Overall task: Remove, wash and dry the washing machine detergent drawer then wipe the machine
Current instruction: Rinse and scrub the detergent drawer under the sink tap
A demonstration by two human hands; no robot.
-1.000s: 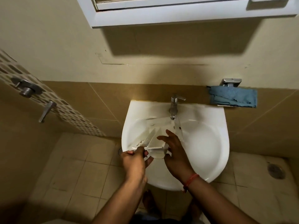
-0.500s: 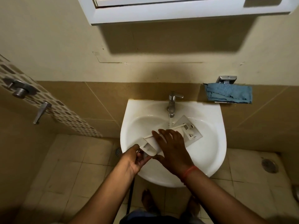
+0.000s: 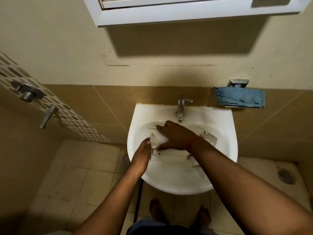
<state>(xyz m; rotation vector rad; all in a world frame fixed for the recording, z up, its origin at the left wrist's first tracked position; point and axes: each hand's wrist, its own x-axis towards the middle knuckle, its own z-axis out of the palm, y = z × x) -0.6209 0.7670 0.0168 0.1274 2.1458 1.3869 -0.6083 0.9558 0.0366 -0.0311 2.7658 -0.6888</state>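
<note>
Both hands were down in the white sink [image 3: 135, 126] with the detergent drawer [image 3: 171, 154] between and beneath them. Right hand [image 3: 176, 135] lay across the top of the drawer, fingers spread fairly straight and reaching toward the far left of the bowl, the palm pressing on the white plastic rather than curling round it. Left hand [image 3: 143, 154] came up from the near left and met the drawer's left end, its fingertips against that end; whether they pinched the edge or only steadied it was hidden by the hand itself and the blur. From there outward, the drawer ran roughly left to right across the bowl, its long axis from the left hand's end toward the right rim, where a corner showed past the right wrist. It sat below and in front of the tap [image 3: 180, 107], whose spout was just beyond the right hand's knuckles. By my judgement the washing step was in hand, and any turn of the drawer would pivot on the left hand's end, the nearer hold. A blue cloth [image 3: 240, 97] hung on the wall holder, well apart to the right.
</note>
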